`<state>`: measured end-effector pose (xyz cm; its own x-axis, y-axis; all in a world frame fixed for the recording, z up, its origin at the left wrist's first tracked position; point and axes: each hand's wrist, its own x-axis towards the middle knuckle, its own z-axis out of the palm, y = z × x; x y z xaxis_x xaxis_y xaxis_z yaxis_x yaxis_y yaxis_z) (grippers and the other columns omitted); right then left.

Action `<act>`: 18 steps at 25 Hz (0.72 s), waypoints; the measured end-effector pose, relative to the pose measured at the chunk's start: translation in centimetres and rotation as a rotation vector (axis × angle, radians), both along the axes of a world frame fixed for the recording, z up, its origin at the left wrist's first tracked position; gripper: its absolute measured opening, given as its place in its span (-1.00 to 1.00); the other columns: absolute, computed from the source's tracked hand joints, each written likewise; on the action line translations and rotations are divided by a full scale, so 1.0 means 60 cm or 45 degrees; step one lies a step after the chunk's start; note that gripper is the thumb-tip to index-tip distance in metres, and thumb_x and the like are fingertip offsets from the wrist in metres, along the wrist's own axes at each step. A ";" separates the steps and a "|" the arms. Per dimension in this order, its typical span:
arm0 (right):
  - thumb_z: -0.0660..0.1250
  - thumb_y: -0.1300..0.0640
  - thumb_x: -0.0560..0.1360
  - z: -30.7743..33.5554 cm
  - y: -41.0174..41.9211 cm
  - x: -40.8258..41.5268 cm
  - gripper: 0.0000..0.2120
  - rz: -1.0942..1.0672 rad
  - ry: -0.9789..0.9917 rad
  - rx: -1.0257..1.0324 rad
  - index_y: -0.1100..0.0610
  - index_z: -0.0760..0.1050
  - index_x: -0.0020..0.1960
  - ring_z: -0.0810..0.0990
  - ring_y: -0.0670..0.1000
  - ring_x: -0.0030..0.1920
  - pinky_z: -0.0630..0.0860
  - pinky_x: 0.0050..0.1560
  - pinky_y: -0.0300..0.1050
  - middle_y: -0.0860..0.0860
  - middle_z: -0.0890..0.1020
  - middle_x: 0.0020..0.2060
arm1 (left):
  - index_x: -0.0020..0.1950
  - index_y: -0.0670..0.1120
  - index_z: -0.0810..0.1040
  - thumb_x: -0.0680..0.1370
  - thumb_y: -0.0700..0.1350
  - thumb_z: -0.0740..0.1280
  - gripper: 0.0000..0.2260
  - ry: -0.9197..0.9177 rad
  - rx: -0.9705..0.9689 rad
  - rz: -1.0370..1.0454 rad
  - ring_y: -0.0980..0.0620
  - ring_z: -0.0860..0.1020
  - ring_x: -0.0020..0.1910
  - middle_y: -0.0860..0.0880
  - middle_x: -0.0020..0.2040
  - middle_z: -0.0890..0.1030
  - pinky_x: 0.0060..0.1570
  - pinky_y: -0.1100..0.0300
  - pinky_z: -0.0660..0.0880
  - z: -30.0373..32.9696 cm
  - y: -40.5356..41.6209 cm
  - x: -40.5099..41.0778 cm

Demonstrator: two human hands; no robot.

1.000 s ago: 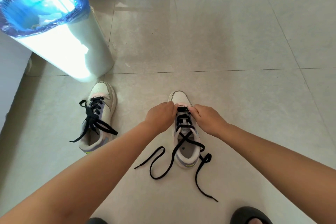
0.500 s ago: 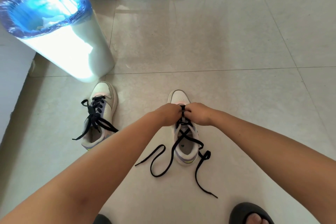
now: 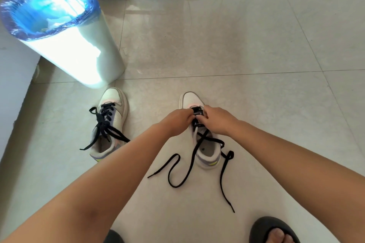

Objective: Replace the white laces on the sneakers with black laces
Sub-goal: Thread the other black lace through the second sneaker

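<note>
Both my left grip [image 3: 177, 118] and right grip [image 3: 217, 119] pinch the black lace [image 3: 198, 111] at the sneaker [image 3: 205, 144] toe, where uneven pulling could leave mismatched ends

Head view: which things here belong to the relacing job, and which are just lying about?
Job:
right sneaker, being laced
black lace
left sneaker, already black-laced
left hand
right hand

Lying about:
lined bin
dark slipper

Home: tiled floor [image 3: 246, 41], lined bin [image 3: 69, 45], slippers [image 3: 274, 231].
</note>
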<state>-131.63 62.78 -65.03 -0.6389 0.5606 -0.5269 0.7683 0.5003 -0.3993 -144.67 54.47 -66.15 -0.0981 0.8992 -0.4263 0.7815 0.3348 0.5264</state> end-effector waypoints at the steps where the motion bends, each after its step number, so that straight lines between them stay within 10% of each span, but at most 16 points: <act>1: 0.11 -0.01 0.61 0.003 0.009 -0.013 -0.80 0.105 -0.111 0.065 0.11 0.38 0.00 0.44 0.04 -0.20 0.31 -0.27 -0.11 0.01 0.46 -0.20 | 0.13 -0.24 0.46 0.65 -0.12 0.07 -0.74 0.010 -0.013 -0.007 -0.16 0.51 0.02 -0.20 0.07 0.57 -0.09 0.14 0.33 -0.001 0.009 0.003; 5: 0.08 0.15 0.62 0.005 0.030 -0.027 -0.81 0.121 -0.143 -0.151 0.14 0.41 -0.10 0.41 0.03 -0.17 0.30 -0.29 -0.15 0.04 0.46 -0.18 | 0.08 -0.22 0.48 0.64 -0.12 0.08 -0.76 -0.025 -0.032 0.055 -0.13 0.50 -0.05 -0.20 0.01 0.58 -0.14 0.15 0.33 -0.003 0.012 0.000; 11: 0.10 0.21 0.62 -0.024 -0.015 0.042 -0.75 -0.884 0.635 -0.872 0.13 0.36 -0.23 0.31 -0.07 -0.46 0.38 -0.39 -0.25 0.04 0.38 -0.43 | -0.13 -0.19 0.47 0.62 -0.13 0.16 -0.79 -0.704 -0.016 0.619 0.00 0.46 -0.12 -0.10 -0.15 0.49 0.02 0.07 0.48 -0.016 -0.017 0.011; 18: 0.13 -0.02 0.59 -0.010 0.002 0.035 -0.70 -0.521 0.175 -0.508 0.12 0.37 -0.24 0.40 -0.01 -0.34 0.36 -0.38 -0.17 0.02 0.43 -0.37 | -0.10 -0.12 0.37 0.62 0.09 0.06 -0.70 -0.052 -0.146 0.290 -0.02 0.42 -0.20 -0.02 -0.22 0.47 -0.18 0.11 0.33 -0.007 0.018 0.027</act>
